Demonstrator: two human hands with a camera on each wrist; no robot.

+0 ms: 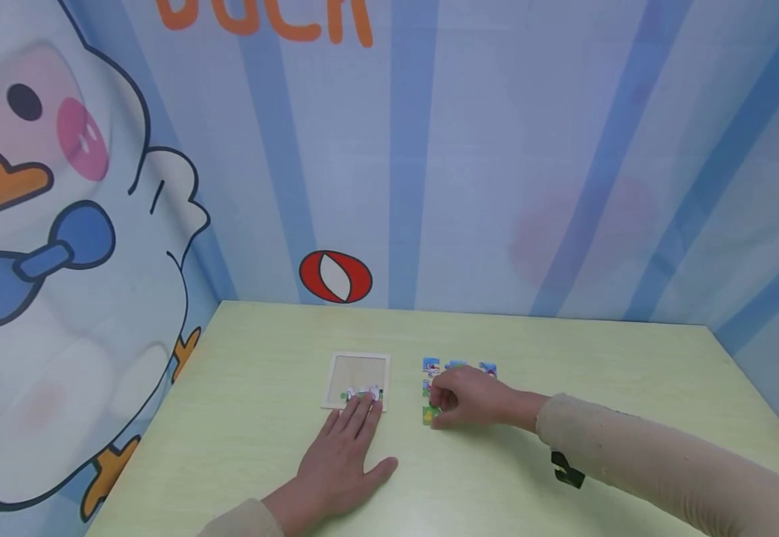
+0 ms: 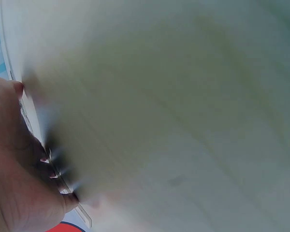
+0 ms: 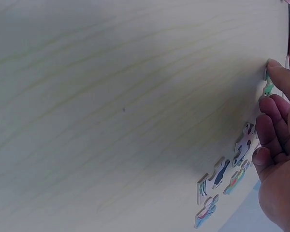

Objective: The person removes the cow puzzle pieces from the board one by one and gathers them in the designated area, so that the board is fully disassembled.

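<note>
In the head view a pale square puzzle frame (image 1: 328,377) lies on the table, with picture puzzle pieces (image 1: 369,391) along its near side. My left hand (image 1: 342,459) lies with straight, spread fingers, their tips over that near side and partly covering the pieces. To the right, my right hand (image 1: 476,399) bends over a group of loose puzzle pieces (image 1: 431,365), hiding several. Its thumb and finger pinch a green puzzle piece (image 1: 427,416) at the group's near left corner. The right wrist view shows this green piece (image 3: 268,87) between thumb and fingertip.
More loose puzzle pieces (image 3: 221,173) lie flat beside the right hand's fingers. The pale wooden table (image 1: 563,350) meets a blue striped backdrop (image 1: 483,186) at its far edge. A printed duck (image 1: 80,358) covers the cloth on the left.
</note>
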